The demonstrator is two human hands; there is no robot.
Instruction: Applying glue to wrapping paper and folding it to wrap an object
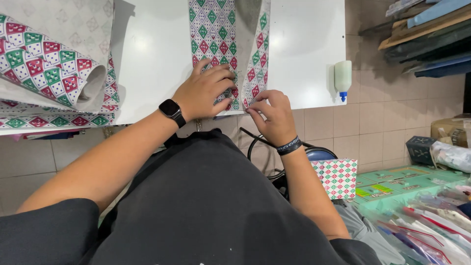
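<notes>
A strip of wrapping paper (212,34) with a red and green diamond pattern lies on the white table (157,54). My left hand (203,91) presses flat on its near end, a black watch on the wrist. My right hand (272,115) pinches the near edge of the folded-over right flap (257,73), whose grey underside shows. A dark band sits on the right wrist.
A roll of the same paper (54,68) lies at the table's left. A white glue bottle with a blue tip (342,78) hangs at the table's right edge. A wrapped box (337,176), green flat packs (392,184) and plastic bags sit on the tiled floor at right.
</notes>
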